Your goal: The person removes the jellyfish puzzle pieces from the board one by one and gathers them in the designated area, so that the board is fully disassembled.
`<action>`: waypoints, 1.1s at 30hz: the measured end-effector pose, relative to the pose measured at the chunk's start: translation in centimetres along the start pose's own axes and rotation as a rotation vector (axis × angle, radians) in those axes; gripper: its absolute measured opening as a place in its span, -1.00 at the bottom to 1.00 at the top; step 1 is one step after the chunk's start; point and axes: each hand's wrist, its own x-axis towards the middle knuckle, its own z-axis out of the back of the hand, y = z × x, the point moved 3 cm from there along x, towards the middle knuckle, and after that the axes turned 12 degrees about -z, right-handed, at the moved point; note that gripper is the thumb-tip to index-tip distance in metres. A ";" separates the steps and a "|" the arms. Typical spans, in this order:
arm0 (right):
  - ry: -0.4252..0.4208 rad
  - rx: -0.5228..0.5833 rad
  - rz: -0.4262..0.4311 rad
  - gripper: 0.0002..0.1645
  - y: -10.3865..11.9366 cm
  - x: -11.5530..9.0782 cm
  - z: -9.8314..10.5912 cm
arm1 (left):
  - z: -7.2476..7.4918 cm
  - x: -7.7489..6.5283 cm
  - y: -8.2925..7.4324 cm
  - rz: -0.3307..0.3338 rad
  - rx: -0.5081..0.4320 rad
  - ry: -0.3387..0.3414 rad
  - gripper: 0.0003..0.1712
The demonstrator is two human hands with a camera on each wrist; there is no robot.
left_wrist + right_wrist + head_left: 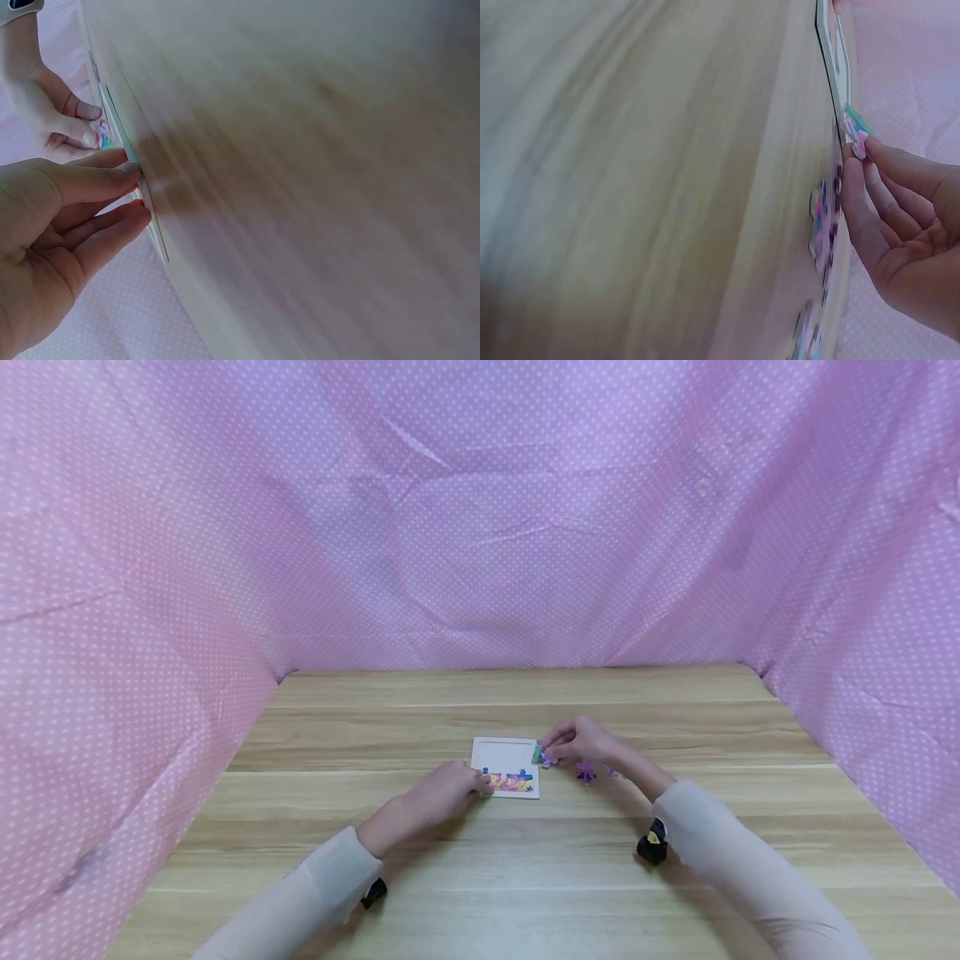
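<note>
A square white puzzle tray (506,754) lies on the table, with joined colourful puzzle pieces (517,782) along its near side. My left hand (450,789) rests its fingertips on the tray's near left corner, beside these pieces. In the left wrist view, the thumb and fingers (112,232) touch the thin tray from above, fairly straight. At the tray's right edge, my right hand (581,741) pinches a green, pink and purple puzzle piece (859,135) between thumb and fingertips. The held piece is tilted up in the right wrist view.
Loose purple puzzle pieces (586,772) lie on the wooden table (510,877) under the right forearm. More loose pieces (821,229) show in the right wrist view. A pink dotted cloth (480,527) hangs around the table's back and sides. Both wrists carry dark devices (652,843).
</note>
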 end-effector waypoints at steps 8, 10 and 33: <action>-0.002 -0.124 0.041 -0.81 -1.0 -0.9 1.2 | 0.0 0.1 0.0 -0.020 -0.002 -0.009 -0.73; 0.007 -0.126 0.052 -0.81 -1.1 -1.1 1.3 | 0.1 0.1 0.1 -0.013 -0.004 -0.007 -0.73; -0.016 -0.259 0.137 -0.90 -0.5 -1.2 0.8 | 0.0 0.0 0.0 0.000 0.012 0.006 -0.74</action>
